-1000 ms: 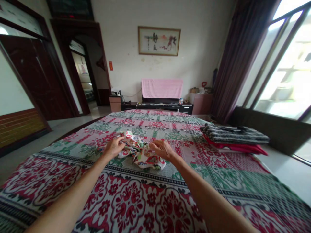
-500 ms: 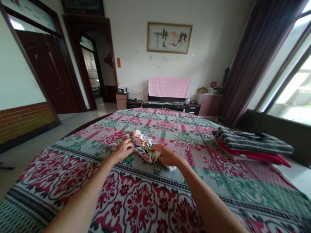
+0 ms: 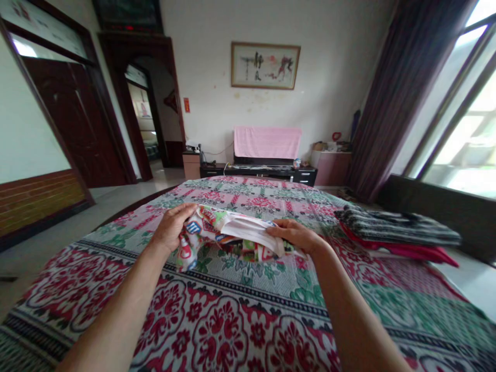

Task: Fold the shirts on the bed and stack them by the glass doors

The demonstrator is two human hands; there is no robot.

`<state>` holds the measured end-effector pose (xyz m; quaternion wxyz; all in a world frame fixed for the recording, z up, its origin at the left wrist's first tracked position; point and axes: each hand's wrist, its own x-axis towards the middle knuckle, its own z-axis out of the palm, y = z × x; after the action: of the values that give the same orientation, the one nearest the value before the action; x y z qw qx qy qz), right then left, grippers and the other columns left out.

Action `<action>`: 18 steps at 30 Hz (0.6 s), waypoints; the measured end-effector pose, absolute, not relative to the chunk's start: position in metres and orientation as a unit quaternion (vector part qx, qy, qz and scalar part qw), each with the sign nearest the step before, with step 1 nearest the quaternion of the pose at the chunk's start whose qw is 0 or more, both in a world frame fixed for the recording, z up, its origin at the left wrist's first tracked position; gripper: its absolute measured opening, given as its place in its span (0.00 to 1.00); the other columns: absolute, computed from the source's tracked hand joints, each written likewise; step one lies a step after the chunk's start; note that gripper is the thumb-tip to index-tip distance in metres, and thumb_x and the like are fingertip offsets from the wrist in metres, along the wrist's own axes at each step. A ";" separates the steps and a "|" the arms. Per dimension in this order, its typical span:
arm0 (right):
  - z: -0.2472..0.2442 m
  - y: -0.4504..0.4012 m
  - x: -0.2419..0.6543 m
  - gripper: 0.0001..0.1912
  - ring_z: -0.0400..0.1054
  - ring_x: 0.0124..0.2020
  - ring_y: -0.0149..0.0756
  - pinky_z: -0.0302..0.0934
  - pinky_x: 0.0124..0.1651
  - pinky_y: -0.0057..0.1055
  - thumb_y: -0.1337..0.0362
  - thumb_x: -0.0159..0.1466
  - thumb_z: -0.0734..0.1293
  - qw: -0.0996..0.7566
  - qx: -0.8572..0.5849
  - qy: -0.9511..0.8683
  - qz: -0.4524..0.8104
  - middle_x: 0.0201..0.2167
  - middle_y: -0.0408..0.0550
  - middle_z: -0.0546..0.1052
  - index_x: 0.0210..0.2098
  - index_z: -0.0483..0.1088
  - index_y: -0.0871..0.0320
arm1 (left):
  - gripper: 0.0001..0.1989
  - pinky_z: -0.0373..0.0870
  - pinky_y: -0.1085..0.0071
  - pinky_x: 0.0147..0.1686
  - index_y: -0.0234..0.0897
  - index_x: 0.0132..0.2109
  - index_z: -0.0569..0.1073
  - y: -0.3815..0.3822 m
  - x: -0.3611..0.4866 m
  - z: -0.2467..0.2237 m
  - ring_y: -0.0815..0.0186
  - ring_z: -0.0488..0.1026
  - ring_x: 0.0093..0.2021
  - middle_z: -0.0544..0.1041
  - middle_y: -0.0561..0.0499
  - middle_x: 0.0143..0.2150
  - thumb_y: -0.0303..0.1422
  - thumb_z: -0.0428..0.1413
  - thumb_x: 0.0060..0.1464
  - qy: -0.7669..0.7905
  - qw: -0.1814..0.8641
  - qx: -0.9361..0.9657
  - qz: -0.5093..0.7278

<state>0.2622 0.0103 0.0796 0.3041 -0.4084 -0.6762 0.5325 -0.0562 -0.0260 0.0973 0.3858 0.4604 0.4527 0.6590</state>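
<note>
A crumpled garment [image 3: 207, 222] with a bright multicoloured print stretches between my two hands, a white band along its upper edge. Whether it is a top or shorts, I cannot tell. My left hand [image 3: 172, 225] pinches its left end, and cloth hangs down from those fingers. On the other side, my right hand [image 3: 297, 235] is closed on the right end of the white band. Beneath the garment lies a red, green and white patterned cover [image 3: 228, 320], spread over a wide surface.
A folded stack sits at the right, a black-and-grey striped textile [image 3: 395, 227] over a red one [image 3: 411, 252]. Beyond the far edge stand a low black cabinet [image 3: 306, 176] and a pink cloth [image 3: 267, 142]. A dark curtain [image 3: 391, 98] hangs by the window.
My hands have moved apart and lifted the garment from a bunched heap into a stretched strip. Its white band now shows. The left hand has closed on the cloth.
</note>
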 end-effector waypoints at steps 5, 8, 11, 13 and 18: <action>0.074 0.013 0.268 0.19 0.66 0.24 0.30 0.58 0.27 0.25 0.49 0.56 0.65 0.277 -0.475 -0.698 0.459 0.25 0.46 0.75 0.32 0.74 0.61 | 0.20 0.69 0.73 0.28 0.33 0.32 0.76 -0.016 -0.060 0.073 0.66 0.73 0.28 0.78 0.50 0.30 0.43 0.65 0.34 0.498 0.419 0.432 0.625; 0.055 0.030 0.266 0.11 0.67 0.27 0.33 0.55 0.28 0.26 0.59 0.56 0.64 0.260 -0.641 -0.690 0.213 0.25 0.47 0.75 0.28 0.74 0.60 | 0.27 0.70 0.73 0.36 0.33 0.42 0.76 -0.003 -0.062 0.043 0.64 0.75 0.37 0.79 0.46 0.41 0.43 0.66 0.34 0.552 0.396 0.442 0.586; 0.043 0.041 0.264 0.11 0.68 0.28 0.34 0.54 0.29 0.26 0.62 0.57 0.61 0.229 -0.671 -0.699 0.090 0.24 0.47 0.76 0.28 0.75 0.59 | 0.37 0.71 0.71 0.36 0.34 0.53 0.71 0.002 -0.073 0.023 0.61 0.76 0.40 0.78 0.44 0.47 0.41 0.67 0.33 0.595 0.403 0.505 0.478; 0.041 0.042 0.262 0.13 0.70 0.31 0.35 0.57 0.31 0.26 0.61 0.58 0.60 0.245 -0.630 -0.730 0.103 0.28 0.46 0.78 0.33 0.76 0.58 | 0.38 0.71 0.71 0.35 0.34 0.53 0.71 0.002 -0.083 0.020 0.59 0.76 0.40 0.79 0.45 0.45 0.40 0.67 0.32 0.621 0.393 0.536 0.415; 0.044 0.034 0.262 0.22 0.71 0.41 0.40 0.62 0.41 0.29 0.61 0.50 0.68 0.191 -0.496 -0.821 0.209 0.43 0.48 0.78 0.46 0.75 0.56 | 0.21 0.68 0.74 0.27 0.36 0.38 0.76 -0.006 -0.097 0.026 0.60 0.76 0.34 0.80 0.50 0.32 0.41 0.65 0.34 0.637 0.408 0.566 0.327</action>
<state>0.2619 0.0338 0.0436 0.1915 -0.4955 -0.8209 0.2094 -0.0974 -0.0056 0.0256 0.4084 0.5664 0.6370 0.3266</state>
